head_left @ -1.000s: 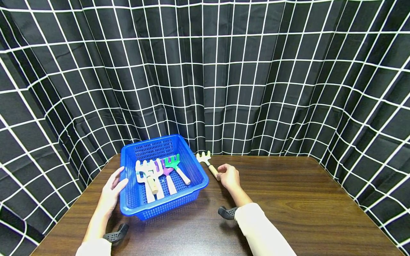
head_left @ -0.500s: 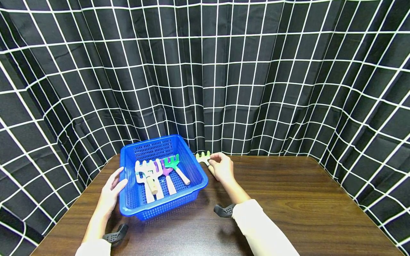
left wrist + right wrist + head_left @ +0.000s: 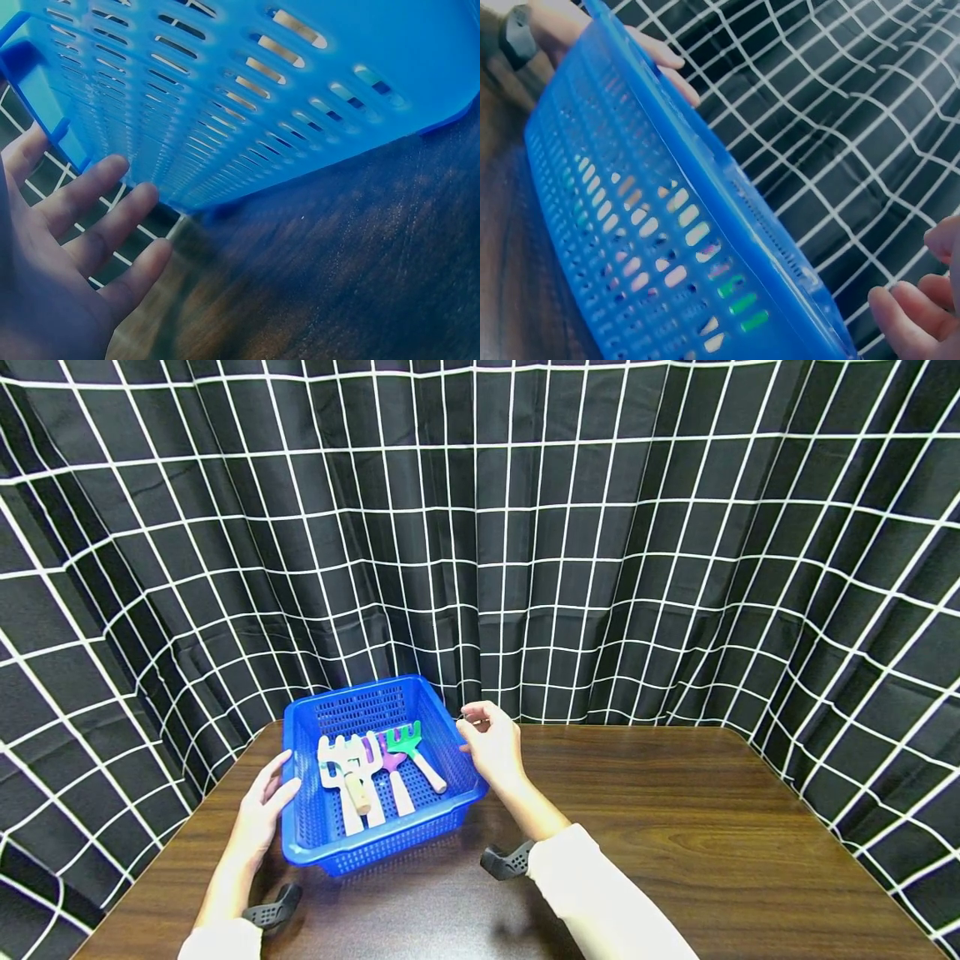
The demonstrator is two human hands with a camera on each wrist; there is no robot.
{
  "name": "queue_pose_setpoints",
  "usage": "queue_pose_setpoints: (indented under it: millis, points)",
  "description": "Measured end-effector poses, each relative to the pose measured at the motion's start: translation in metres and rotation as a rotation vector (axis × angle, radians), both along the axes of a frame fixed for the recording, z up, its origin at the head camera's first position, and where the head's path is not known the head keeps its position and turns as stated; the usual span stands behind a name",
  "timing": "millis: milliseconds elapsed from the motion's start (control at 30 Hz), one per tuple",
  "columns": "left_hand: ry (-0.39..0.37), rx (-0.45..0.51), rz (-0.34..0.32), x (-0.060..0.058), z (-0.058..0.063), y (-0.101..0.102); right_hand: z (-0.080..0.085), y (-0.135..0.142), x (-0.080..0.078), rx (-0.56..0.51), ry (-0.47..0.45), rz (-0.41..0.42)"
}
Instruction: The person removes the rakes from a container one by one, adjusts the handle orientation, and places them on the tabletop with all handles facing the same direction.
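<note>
A blue plastic basket [image 3: 386, 835] with perforated walls stands at the left of the table. In the head view, my left hand [image 3: 258, 810] is at its left rim; the left wrist view shows spread fingers [image 3: 112, 236] beside the wall. My right hand [image 3: 495, 747] is at the right rim, fingers loosely bent with nothing visible between them in the right wrist view. Inside lie a green hand rake [image 3: 406, 740], a purple hand tool [image 3: 393, 762] and white hand forks [image 3: 369, 760]. The pale hand fork seen earlier on the table is hidden behind my right hand.
The brown wooden table [image 3: 675, 835] extends right of the basket. A black curtain [image 3: 600, 568] with a white grid hangs close behind the table's back edge. A dark wrist mount [image 3: 506, 862] is on the right wrist, another mount [image 3: 273, 910] on the left.
My right hand has moved left and away from me, from the pale fork's handle past its head to the basket's right rim. The left hand and basket have stayed in place.
</note>
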State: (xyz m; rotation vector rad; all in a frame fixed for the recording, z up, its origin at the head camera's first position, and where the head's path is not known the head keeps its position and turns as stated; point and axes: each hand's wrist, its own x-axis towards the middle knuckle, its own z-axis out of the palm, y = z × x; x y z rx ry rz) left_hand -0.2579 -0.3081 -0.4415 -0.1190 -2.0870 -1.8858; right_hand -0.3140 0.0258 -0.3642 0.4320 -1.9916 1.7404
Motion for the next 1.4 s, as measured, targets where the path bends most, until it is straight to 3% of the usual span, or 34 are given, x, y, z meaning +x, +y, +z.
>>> queue_pose_setpoints:
  millis: [100,300,500,800,1000,1233,1400]
  points:
    - [0.002,0.007,-0.005,0.0,0.001,0.001,0.0,-0.004,0.001,0.042,0.011,0.007]
    - [-0.004,-0.017,0.006,0.0,0.002,0.003,-0.006,-0.006,0.0,0.24,0.037,0.067]
    - [0.039,0.022,-0.027,-0.001,0.0,0.001,-0.002,-0.012,0.004,0.301,-0.005,0.138]
    - [0.033,0.02,-0.028,-0.001,0.001,0.0,0.003,-0.025,0.008,0.454,-0.025,0.155]
    - [0.032,0.005,-0.015,0.0,0.0,-0.001,0.001,-0.035,0.001,0.571,-0.067,0.17]
    - [0.025,0.003,-0.026,0.0,-0.003,0.002,-0.004,-0.043,-0.003,0.674,-0.253,0.22]
    - [0.024,0.012,-0.015,0.001,-0.003,0.002,-0.004,-0.046,-0.005,0.7,-0.328,0.277]
